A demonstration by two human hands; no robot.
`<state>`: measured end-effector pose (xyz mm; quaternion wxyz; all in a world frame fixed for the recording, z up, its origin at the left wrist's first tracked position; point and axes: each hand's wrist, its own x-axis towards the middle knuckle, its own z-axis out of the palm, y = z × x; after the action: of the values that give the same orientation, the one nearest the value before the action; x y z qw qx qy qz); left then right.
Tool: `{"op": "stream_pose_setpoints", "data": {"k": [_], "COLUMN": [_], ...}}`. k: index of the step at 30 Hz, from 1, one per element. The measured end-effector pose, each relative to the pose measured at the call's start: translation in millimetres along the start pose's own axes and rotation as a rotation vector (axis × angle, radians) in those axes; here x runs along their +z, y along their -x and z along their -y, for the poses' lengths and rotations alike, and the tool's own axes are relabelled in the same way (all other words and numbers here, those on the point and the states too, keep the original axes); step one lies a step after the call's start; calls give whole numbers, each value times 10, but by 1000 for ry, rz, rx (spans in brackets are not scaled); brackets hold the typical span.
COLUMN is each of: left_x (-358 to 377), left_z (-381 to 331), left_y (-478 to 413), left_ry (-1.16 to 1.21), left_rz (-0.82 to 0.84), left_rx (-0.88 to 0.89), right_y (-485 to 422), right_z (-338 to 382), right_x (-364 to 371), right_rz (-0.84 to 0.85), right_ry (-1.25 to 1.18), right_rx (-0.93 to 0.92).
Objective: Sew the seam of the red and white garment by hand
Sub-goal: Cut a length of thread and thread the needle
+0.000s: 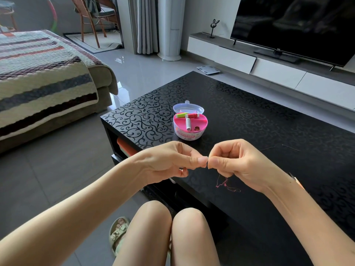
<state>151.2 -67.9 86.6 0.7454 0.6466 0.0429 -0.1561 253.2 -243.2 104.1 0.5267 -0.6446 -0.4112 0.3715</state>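
Note:
My left hand (172, 160) and my right hand (236, 164) meet fingertip to fingertip above the front edge of the black coffee table (249, 116). Each pinches thumb against forefinger at the meeting point; whatever sits between the fingertips is too small to make out. A thin pink-red thread (224, 182) hangs in loose loops from under my right hand onto the table. No red and white garment is in view.
A round pink sewing box (190, 124) with its clear lid open holds several thread spools, behind my hands. A needle with dark thread (288, 147) lies on the table to the right. Sofa with a striped blanket (42, 77) at left, TV (295, 25) at right.

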Motion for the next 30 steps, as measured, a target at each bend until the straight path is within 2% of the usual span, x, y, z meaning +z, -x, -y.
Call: {"op": "stream_pose_setpoints", "data": {"k": [5, 8, 10, 12, 16, 19, 23, 27, 30], "left_x": [82, 172, 247, 321, 290, 170, 58, 2, -10], "left_z": [-4, -30, -20, 22, 160, 194, 203, 122, 64], "left_y": [-12, -57, -103, -141, -196, -184, -144, -115, -103], "left_ry": [224, 332, 402, 374, 79, -301, -792, -1108, -1251], "left_rz": [-48, -219, -335, -449, -628, -687, -715, -705, -719], "left_rx": [146, 200, 230, 299, 512, 619, 779, 949, 942], "right_y": [-30, -51, -47, -31, 22, 72, 102, 87, 59], "right_z": [-90, -148, -147, -128, -85, -17, 102, 166, 193], "right_x": [150, 302, 410, 498, 511, 411, 312, 254, 211], "right_rz": [-84, -219, -321, -384, -419, -399, -333, -278, -270], "right_ry": [-242, -348, -253, -57, 196, 267, 230, 203, 210], "right_rx": [-35, -63, -105, -163, -197, -146, -71, -6, 18]}}
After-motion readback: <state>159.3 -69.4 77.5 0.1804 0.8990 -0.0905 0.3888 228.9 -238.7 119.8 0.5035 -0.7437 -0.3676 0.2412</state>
